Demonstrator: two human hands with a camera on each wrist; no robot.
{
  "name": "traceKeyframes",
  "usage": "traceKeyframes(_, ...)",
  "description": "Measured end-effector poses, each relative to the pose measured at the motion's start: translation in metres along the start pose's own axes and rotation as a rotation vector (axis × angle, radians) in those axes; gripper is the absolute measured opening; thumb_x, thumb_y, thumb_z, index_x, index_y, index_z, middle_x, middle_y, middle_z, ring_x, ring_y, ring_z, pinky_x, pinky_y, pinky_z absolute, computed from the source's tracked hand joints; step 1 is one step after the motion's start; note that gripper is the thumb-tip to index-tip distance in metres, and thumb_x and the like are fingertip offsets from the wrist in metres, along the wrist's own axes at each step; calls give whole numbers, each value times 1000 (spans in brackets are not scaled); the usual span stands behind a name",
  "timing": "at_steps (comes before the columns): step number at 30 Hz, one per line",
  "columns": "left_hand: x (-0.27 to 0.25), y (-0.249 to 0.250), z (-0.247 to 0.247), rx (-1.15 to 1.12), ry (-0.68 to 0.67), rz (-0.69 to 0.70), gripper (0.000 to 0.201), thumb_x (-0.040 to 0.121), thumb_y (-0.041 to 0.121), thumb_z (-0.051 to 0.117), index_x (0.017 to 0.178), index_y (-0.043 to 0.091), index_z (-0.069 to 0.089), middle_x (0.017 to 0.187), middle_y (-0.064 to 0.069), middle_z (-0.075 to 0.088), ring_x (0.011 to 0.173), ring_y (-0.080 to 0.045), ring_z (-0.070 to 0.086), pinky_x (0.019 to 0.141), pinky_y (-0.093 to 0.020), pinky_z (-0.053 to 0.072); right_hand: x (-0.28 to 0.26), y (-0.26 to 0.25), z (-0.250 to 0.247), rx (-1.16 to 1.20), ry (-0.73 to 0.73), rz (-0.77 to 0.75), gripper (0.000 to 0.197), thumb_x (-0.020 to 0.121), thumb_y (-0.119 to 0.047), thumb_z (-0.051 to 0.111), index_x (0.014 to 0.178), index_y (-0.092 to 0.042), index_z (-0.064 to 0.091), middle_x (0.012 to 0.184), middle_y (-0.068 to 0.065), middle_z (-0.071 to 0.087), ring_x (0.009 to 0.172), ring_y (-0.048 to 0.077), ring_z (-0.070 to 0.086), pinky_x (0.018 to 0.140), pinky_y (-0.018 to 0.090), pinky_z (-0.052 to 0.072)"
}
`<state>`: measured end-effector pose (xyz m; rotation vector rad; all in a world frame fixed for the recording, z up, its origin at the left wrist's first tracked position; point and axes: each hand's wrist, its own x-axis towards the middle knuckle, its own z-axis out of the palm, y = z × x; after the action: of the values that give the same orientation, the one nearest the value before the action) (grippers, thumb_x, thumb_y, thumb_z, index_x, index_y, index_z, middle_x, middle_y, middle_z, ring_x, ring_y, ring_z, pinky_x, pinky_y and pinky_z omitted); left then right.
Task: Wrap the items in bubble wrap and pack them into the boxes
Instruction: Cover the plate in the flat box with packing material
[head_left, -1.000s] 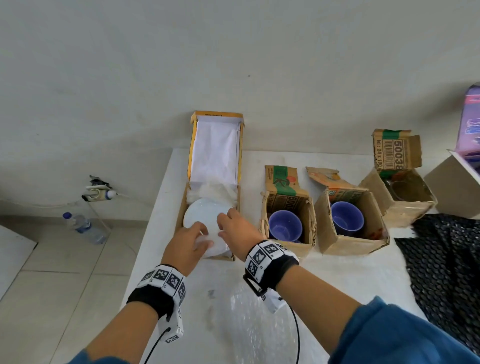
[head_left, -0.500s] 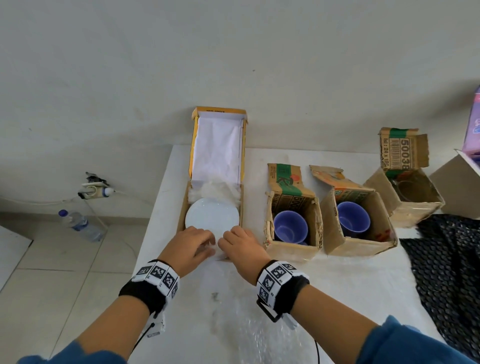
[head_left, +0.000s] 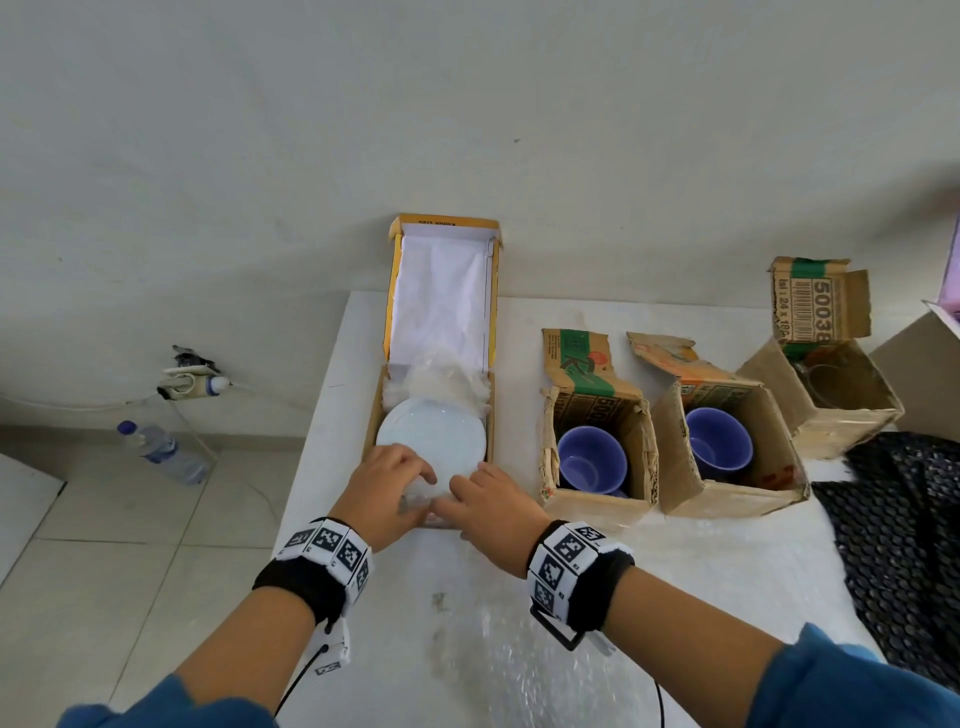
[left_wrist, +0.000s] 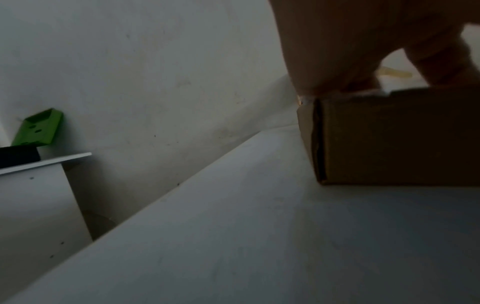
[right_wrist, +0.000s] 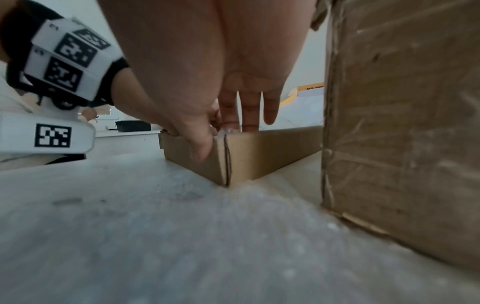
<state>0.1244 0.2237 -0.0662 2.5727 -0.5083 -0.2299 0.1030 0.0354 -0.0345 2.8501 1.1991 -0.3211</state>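
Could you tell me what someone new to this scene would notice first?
Both hands, left hand and right hand, meet at the near edge of the flat yellow-lidded box holding a white plate. To its right, two torn cartons each hold a purple cup.

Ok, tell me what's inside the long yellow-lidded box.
In the long box: a white plate with crumpled white padding behind it. The left hand and right hand cover its near edge; whatever lies underneath is hidden.

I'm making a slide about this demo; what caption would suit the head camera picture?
Both hands, left and right, settle a wrapped white plate into the flat box, beside two boxed purple cups.
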Motion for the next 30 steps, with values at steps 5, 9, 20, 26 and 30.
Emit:
traceKeyframes(5, 7, 2, -4, 137, -150, -77, 51, 82, 40, 67, 130, 29, 53, 152, -3, 25, 141, -22, 19, 112, -33, 23, -3, -5, 4, -52, -50, 14, 24, 78, -18, 68, 102, -20, 68, 89, 2, 62, 86, 24, 61, 93, 37, 44)
traceKeyframes(9, 9, 6, -8, 178, -219, -93, 52, 85, 43, 63, 132, 30, 49, 156, -3, 18, 143, -22, 16, 114, -33, 18, -4, -8, 10, -82, -36, 78, 32, 91, -8, 46, 122, -8, 54, 117, 11, 54, 115, 31, 44, 104, 44, 27)
traceKeyframes(20, 6, 3, -6, 116, -292, -70, 12, 94, 39, 50, 95, 31, 59, 159, -7, 6, 147, -18, -5, 112, -36, 12, -3, -2, 15, 127, 12, 152, 30, 80, -7, 56, 110, -3, 57, 111, 13, 53, 102, 32, 52, 87, 40, 41)
traceKeyframes(26, 8, 10, -13, 80, -369, -125, 23, 85, 52, 58, 66, 42, 48, 159, -4, -1, 146, -15, -9, 115, -37, 7, 4, -2, 1, 25, -51, 279, 30, 82, -9, 55, 112, -11, 59, 114, 9, 51, 115, 32, 40, 97, 40, 29)
traceKeyframes(30, 8, 17, -15, 108, -325, -148, 12, 81, 49, 64, 77, 39, 60, 159, -2, 5, 146, -16, -2, 113, -36, 10, 17, 2, -7, 64, -92, 288, 33, 78, -6, 60, 111, -11, 55, 113, 10, 52, 108, 31, 50, 92, 37, 33)
